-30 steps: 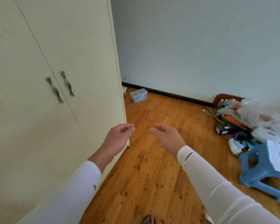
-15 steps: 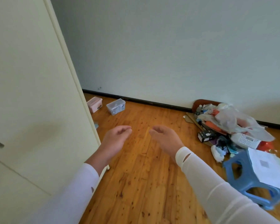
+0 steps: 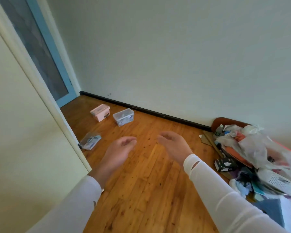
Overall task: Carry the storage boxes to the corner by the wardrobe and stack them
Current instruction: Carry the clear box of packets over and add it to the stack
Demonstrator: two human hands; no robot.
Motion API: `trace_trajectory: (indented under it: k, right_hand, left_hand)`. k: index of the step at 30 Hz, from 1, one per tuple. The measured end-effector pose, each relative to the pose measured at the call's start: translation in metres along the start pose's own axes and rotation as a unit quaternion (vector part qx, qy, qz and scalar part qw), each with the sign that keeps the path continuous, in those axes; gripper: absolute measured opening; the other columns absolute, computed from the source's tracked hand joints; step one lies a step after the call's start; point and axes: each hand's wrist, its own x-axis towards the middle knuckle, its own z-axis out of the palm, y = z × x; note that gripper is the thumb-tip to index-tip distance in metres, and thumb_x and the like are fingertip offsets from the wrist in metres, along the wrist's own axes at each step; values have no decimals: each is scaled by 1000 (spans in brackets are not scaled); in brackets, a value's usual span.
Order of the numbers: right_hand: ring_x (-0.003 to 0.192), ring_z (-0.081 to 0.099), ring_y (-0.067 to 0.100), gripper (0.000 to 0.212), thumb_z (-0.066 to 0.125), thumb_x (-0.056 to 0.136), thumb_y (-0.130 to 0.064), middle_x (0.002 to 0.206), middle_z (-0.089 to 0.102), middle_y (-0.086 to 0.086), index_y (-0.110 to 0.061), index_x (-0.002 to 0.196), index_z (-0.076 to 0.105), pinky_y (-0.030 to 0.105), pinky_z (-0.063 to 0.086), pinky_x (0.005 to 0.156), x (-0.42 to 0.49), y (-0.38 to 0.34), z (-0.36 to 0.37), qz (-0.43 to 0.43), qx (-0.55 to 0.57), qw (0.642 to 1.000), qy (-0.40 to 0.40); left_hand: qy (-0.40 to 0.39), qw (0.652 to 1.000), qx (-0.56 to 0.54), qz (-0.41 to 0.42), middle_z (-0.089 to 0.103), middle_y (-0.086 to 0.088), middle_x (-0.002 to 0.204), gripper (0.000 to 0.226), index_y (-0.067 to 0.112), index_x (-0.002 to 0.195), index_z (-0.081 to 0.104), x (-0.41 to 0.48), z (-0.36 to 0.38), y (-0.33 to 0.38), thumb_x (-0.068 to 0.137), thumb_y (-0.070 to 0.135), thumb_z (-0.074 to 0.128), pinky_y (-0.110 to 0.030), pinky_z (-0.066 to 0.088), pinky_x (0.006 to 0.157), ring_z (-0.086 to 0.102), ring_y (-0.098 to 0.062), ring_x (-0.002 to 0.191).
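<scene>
Three storage boxes lie apart on the wooden floor beyond the wardrobe's corner. A pink lidded box [image 3: 100,112] sits farthest back, a clear box [image 3: 123,116] with bluish contents stands to its right, and a flat clear box [image 3: 90,140] rests against the cream wardrobe [image 3: 23,125]. My left hand [image 3: 118,153] and my right hand [image 3: 174,146] hover in mid-air in front of me, palms facing each other, fingers loosely curled and holding nothing. Both are well short of the boxes.
A heap of bags, cardboard, a black carton [image 3: 225,164] and a white basket [image 3: 278,181] fills the right side along the wall. A blue-framed door [image 3: 45,52] stands behind the wardrobe. A black skirting board [image 3: 158,113] runs along the far wall.
The view has swung left and forward past the wardrobe's edge. The pink box, the flat clear box and the door have come into sight. Both hands keep the same empty pose.
</scene>
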Motion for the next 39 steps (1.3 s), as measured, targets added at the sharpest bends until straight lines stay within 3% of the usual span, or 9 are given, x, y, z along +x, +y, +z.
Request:
trace_trajectory:
  k: [5, 12, 14, 17, 24, 28, 32, 37, 39]
  right_hand:
    - [95, 53, 5, 41, 54, 93, -40, 121, 56, -10, -26, 132, 53, 10, 37, 61, 59, 9, -34, -5, 8, 1000, -29]
    - [94, 52, 3, 41, 55, 92, -40, 116, 56, -13, -27, 131, 54, 9, 35, 60, 134, 8, -47, -18, 7, 997, -69]
    - [89, 53, 0, 40, 54, 93, -40, 117, 56, -13, -28, 130, 55, 8, 36, 58, 159, 5, -46, -12, 4, 997, -78]
    - [97, 53, 6, 41, 54, 92, -41, 117, 56, -12, -27, 131, 54, 9, 36, 59, 203, 1, -42, -9, -3, 996, -91]
    - [99, 50, 7, 40, 54, 92, -42, 116, 54, -14, -28, 130, 55, 21, 38, 77, 348, -39, -10, -11, -28, 994, -107]
    - [82, 53, -3, 38, 55, 92, -43, 110, 56, -15, -30, 128, 56, 8, 36, 58, 417, -71, 13, -13, -28, 993, -115]
    - [93, 54, 6, 39, 56, 92, -40, 116, 56, -11, -28, 129, 55, 11, 36, 59, 473, -92, 35, -20, -13, 991, -133]
    - [93, 57, 7, 31, 55, 93, -38, 125, 58, -4, -28, 122, 57, 7, 38, 52, 542, -113, 72, -23, -20, 982, -186]
    - [97, 58, 11, 24, 56, 93, -36, 124, 58, 1, -29, 116, 57, 9, 40, 56, 572, -118, 90, -21, -17, 976, -215]
  left_hand:
    - [19, 1000, 12, -15, 64, 17, 111, 28, 31, 123, 61, 44, 34, 25, 97, 40, 54, -35, 50, 96, 61, -3, 103]
    - [42, 998, 9, -41, 64, 13, 114, 34, 26, 128, 59, 105, 45, 39, 97, 39, 54, -39, 49, 100, 60, -6, 107]
    - [45, 998, 8, -49, 64, 12, 114, 34, 27, 128, 59, 127, 46, 39, 97, 40, 53, -32, 51, 91, 59, -4, 104]
    - [53, 997, -3, -59, 65, 12, 111, 33, 29, 126, 60, 167, 45, 38, 97, 42, 53, -20, 44, 73, 58, -1, 99]
    - [80, 992, -9, -100, 66, 12, 105, 27, 36, 109, 63, 308, 4, 46, 94, 53, 50, -27, 40, 71, 58, -9, 99]
    - [115, 985, 24, -125, 66, 12, 102, 34, 31, 110, 63, 374, -27, 57, 95, 55, 44, -23, 34, 62, 57, -4, 88]
    - [129, 985, -22, -112, 66, 1, 114, 34, 24, 121, 62, 426, -56, 64, 98, 45, 47, -27, 49, 73, 63, -13, 97]
    - [149, 976, -44, -151, 64, 0, 117, 29, 24, 117, 62, 475, -81, 60, 98, 41, 51, -43, 49, 97, 60, -20, 109]
    - [174, 969, -56, -165, 65, 2, 112, 25, 25, 113, 63, 494, -92, 55, 97, 40, 52, -43, 49, 97, 59, -20, 108]
